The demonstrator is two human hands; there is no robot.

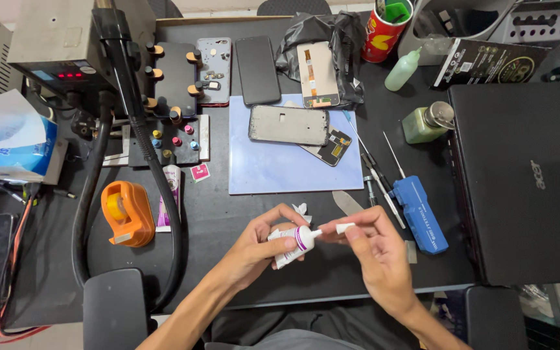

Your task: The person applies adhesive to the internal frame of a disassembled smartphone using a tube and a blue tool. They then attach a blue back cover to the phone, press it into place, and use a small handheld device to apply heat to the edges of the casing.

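Left hand [260, 243] fingers closed round white glue tube [295, 244]; right hand [374, 249] fingers pinching its white cap [345, 227], at 3 o'clock of nozzle, above tabletop [228, 227].

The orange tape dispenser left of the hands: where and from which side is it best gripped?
Probably across the tape dispenser body, from above, fingers on its two long sides. It lies flat on the dark table, rounded and longer than wide. The black hose runs close along its right side, so that side looks tight.
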